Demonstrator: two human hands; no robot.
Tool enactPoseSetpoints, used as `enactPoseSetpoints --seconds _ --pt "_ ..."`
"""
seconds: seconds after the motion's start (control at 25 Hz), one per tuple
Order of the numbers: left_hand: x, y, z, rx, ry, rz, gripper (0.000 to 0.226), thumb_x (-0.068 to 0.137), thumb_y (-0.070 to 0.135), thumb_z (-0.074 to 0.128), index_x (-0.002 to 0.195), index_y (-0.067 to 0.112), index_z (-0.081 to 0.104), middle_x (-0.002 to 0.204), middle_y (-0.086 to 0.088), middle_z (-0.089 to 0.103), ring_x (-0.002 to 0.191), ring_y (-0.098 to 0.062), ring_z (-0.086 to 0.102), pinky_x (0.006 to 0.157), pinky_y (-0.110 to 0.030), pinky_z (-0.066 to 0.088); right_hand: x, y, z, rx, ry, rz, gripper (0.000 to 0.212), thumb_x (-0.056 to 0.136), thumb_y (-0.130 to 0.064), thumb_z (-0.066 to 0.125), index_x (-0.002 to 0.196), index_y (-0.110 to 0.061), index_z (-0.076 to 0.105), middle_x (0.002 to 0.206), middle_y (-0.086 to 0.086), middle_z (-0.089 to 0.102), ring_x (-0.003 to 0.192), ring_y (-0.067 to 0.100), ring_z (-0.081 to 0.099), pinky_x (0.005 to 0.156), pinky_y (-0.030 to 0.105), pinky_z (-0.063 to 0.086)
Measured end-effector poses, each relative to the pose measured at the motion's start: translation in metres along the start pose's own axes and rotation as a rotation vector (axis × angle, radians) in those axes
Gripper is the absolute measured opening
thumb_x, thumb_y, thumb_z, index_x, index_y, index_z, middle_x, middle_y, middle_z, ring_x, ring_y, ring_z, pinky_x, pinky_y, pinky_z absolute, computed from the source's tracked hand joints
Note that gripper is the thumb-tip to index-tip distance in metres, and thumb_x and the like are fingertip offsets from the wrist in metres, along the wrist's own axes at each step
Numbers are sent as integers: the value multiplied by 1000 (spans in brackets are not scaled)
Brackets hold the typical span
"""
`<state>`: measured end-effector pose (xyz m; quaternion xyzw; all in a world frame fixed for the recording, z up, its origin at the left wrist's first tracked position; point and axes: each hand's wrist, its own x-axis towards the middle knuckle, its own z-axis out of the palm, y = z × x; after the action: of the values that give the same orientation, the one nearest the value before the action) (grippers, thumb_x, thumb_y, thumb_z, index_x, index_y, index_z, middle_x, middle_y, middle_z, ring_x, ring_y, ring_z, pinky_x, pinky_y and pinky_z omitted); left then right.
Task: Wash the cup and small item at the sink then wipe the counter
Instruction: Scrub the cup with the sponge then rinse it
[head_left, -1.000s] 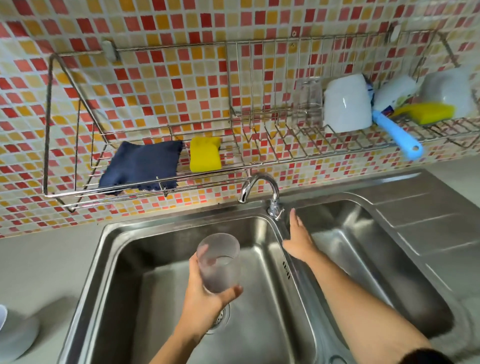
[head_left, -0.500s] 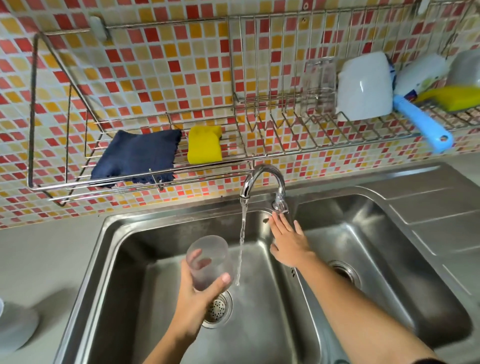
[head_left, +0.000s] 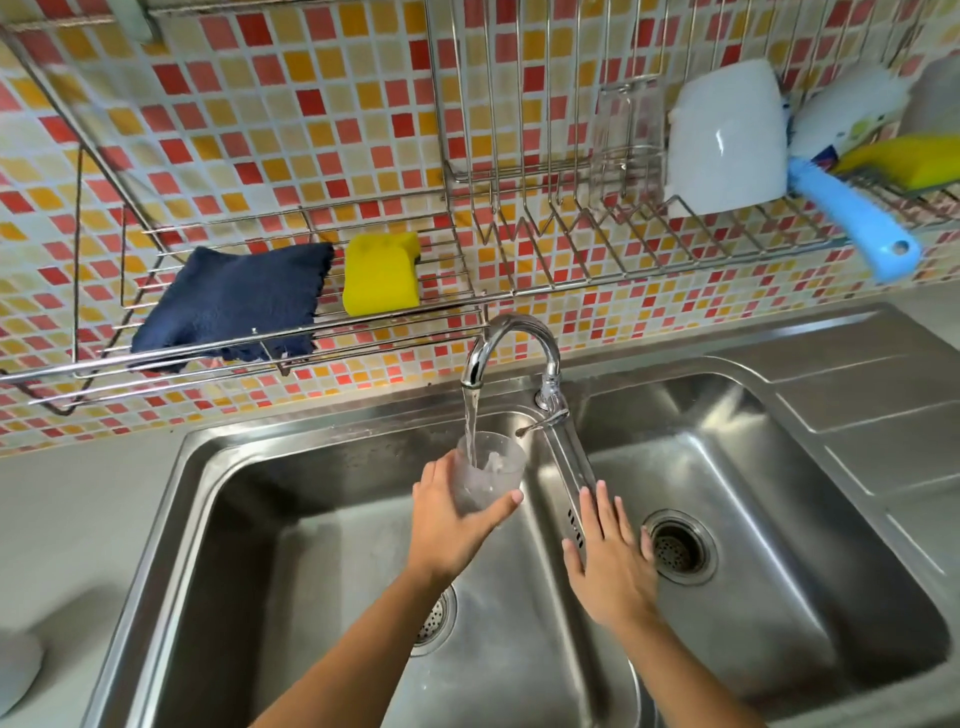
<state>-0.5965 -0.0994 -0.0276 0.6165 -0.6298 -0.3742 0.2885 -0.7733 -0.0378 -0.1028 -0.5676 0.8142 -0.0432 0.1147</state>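
My left hand (head_left: 449, 525) grips a clear plastic cup (head_left: 488, 473) upright over the left basin (head_left: 311, 597) of the steel sink. Water runs from the curved tap (head_left: 511, 348) straight into the cup. My right hand (head_left: 610, 556) hovers flat with straight fingers over the divider between the two basins, just below the tap lever (head_left: 543, 423), holding nothing. A dark blue cloth (head_left: 234, 304) and a yellow sponge (head_left: 382, 275) lie on the wire rack (head_left: 519, 249) above the sink.
The rack also holds a clear glass (head_left: 628, 135), a white mug (head_left: 727, 137), a blue-handled brush (head_left: 852, 215) and another yellow sponge (head_left: 904, 161). The right basin (head_left: 779, 571) has an open drain. A white object (head_left: 15, 670) sits on the grey counter at the left edge.
The tap came on. My left hand has carried the cup up and right under the stream. My right hand has drawn back from the tap lever toward me.
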Motion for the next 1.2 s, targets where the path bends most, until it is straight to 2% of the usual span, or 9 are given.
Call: enactPoseSetpoints --seconds 0.12,0.16,0.28,0.36,0.44,0.56,0.76,1.0,1.2 --pt "6 -7 4 -76 -18 -67 93 53 70 73 131 28 45 121 10 57 111 -8 56 98 -37 47 -1 -1 0 0 10 -5 63 79 -43 33 132 -15 51 138 5 51 118 25 56 85 50 50" --pt "7 -7 5 -114 -40 -103 90 57 67 74 132 28 44 120 11 60 106 -3 60 97 -35 48 -1 -1 1 2 12 -10 63 79 -43 33 133 -14 50 138 5 50 119 25 55 87 50 49" --pt "12 -1 3 -122 -41 -183 49 71 53 73 102 19 58 81 14 63 63 11 61 70 -15 47 0 0 3 -12 25 -9 64 79 -43 33 133 -14 49 138 5 50 119 25 56 88 49 49" --pt "14 4 1 -134 -22 -222 45 70 61 68 91 22 62 76 11 65 69 1 63 62 -15 44 1 0 3 -20 29 2 65 79 -43 33 134 -14 48 139 5 49 120 24 55 89 49 48" --pt "16 5 0 -127 -24 -214 54 67 67 66 99 23 63 88 9 68 78 -4 65 66 -17 45 0 -1 2 -40 42 0 66 80 -45 29 138 -15 42 143 3 43 124 23 51 93 48 45" --pt "13 7 -5 -120 -78 -131 50 73 50 73 107 20 54 86 5 63 55 6 63 54 -5 43 -1 -1 3 -50 65 -24 69 83 -47 20 144 -17 29 150 2 29 134 22 39 103 47 36" --pt "8 -8 -10 49 -126 -62 64 53 70 69 101 30 60 82 8 70 74 -10 68 74 -36 58 -1 -2 0 -36 45 -6 65 79 -45 33 135 -13 47 140 5 48 119 23 56 89 48 48" --pt "6 -6 -13 74 -149 -50 72 50 72 68 111 35 58 88 15 70 79 -7 68 77 -34 58 -2 -1 0 -67 33 -20 66 77 -45 35 131 -12 52 136 6 53 113 24 60 86 49 50" --pt "5 -14 -21 109 -125 -53 66 49 73 67 104 38 58 86 14 71 78 -6 68 77 -35 57 -1 1 3 -62 46 -34 66 78 -45 34 132 -12 51 136 6 52 114 24 59 86 49 49"
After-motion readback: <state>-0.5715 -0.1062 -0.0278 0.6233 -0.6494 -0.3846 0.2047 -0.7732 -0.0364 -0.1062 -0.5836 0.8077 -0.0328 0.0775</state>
